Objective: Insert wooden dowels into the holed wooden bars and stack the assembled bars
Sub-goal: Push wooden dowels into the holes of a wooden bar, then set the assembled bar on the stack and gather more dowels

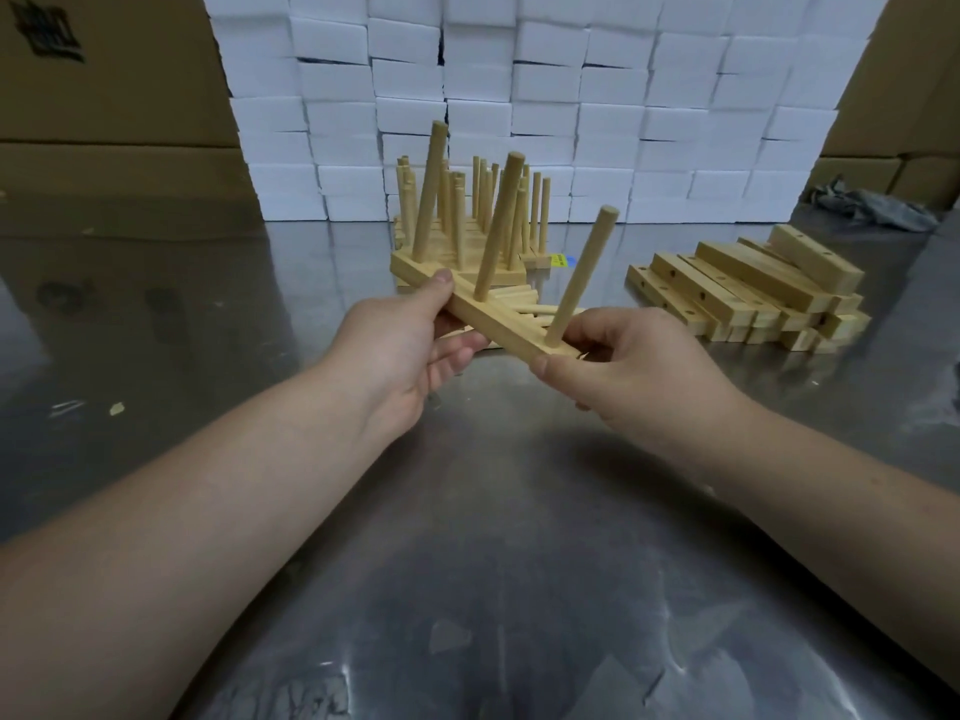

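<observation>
The left hand (415, 350) pinched the bar (498, 317) near its far end, thumb pressed on the top face and fingers (462, 350) curled beneath it. The right hand (623, 366) gripped the near end of the same bar. Its thumb lay against the near side and its fingers (597, 324) were bent round the far side, just beside the base of the nearest dowel. Both forearms reached forward from the lower corners and converged on the bar. The wrists were roughly level, so the bar hung in the air above the bench (467, 563), running diagonally from far left to near right.

Three dowels (498, 226) stood in the bar's holes, all leaning slightly to the right. Directly behind the bar stood the stack of assembled bars (537, 210), its many dowels pointing up. Beneath the bar a few loose dowels (524, 298) lay on the bench. To the right of the bar, well apart from it, sat a pile of holed bars (748, 288) with no dowels in them. Far behind the bar rose a wall of white boxes (571, 96), flanked by cardboard cartons (104, 96).
</observation>
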